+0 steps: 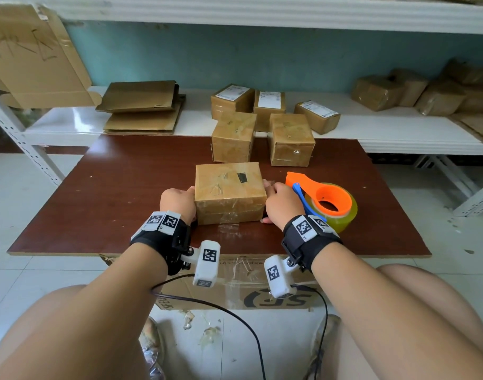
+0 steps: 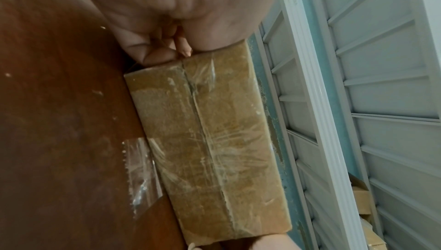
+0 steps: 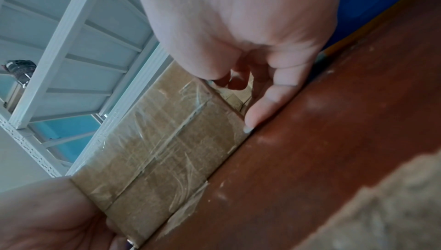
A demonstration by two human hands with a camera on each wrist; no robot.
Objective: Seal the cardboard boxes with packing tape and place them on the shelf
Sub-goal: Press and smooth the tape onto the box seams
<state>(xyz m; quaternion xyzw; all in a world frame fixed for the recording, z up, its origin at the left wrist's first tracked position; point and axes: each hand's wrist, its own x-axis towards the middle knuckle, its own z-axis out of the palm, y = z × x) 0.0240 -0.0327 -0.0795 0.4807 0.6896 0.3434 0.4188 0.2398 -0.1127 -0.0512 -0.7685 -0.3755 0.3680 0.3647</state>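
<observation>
Head view: I have the cardboard box resting on the table, near its front edge, clamped between my two hands. My left hand presses its left end and my right hand its right end; the wrist views show fingers of each hand curled against the end faces, with the little finger of the right hand touching the tabletop. Clear packing tape already runs along the front seam, and a loose tail of tape lies stuck to the table just in front of the box.

Risk, as I judge it: if I lift now, that tail may drag on the table and peel the seam open, or the glossy taped faces may slip under a grip that squeezes only the ends.

Surroundings: the tape dispenser sits just beside my right hand. Two taped boxes stand at the far edge of the table, between this box and the shelf, so the straight path forward is blocked. Labelled parcels and flattened cardboard already occupy the shelf.
</observation>
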